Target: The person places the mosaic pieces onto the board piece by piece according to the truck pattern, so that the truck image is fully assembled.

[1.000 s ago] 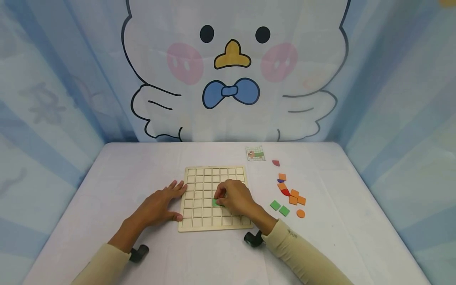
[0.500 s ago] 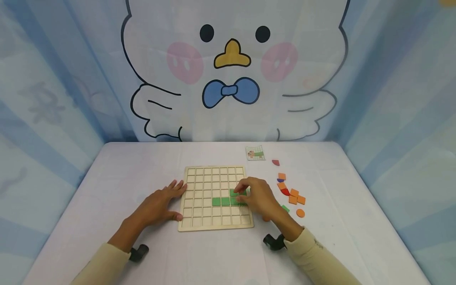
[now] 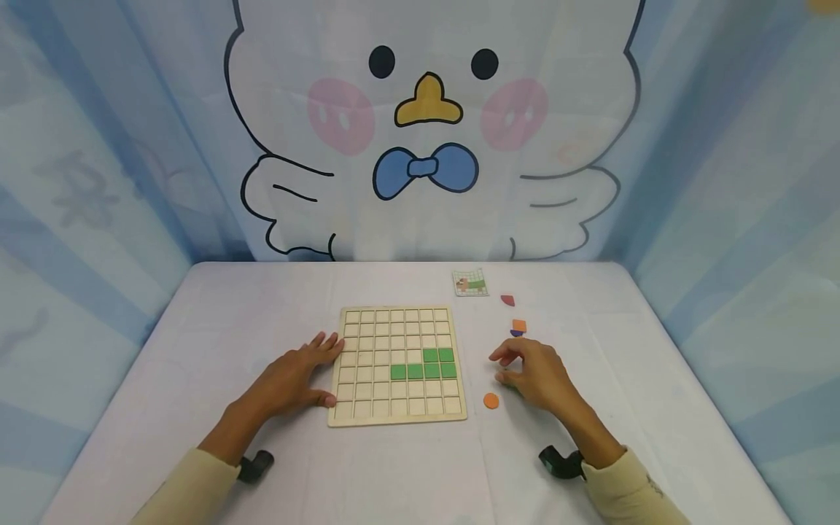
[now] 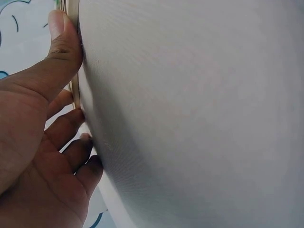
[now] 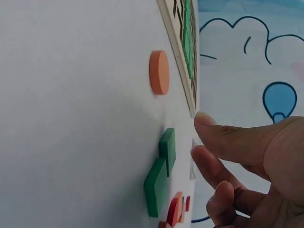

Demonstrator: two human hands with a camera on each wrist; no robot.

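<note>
My left hand [image 3: 289, 379] rests at the left edge of the wooden grid board [image 3: 394, 421], thumb and fingertips touching its rim. Several square green tiles [image 3: 431, 370] lie in cells at the board's right half. To the right of the board, my right hand [image 3: 541, 372] hovers over the loose pieces, thumb and forefinger apart with nothing between them. Two loose green tiles [image 5: 156, 186] lie beneath it in the right wrist view, almost wholly covered by the hand in the head view. An orange disc [image 3: 491, 401] lies between the board and that hand.
A small picture card [image 3: 470, 283] lies behind the board. A dark red quarter piece [image 3: 508, 300], an orange square [image 3: 519, 325] and a purple piece [image 3: 517, 333] are at the right. Other loose pieces are hidden by the right hand. Curtains enclose the table.
My right hand has left the green tiles on the board and moved right, over the loose pieces. The near orange disc and the row of green tiles are uncovered. The left hand stays still.
</note>
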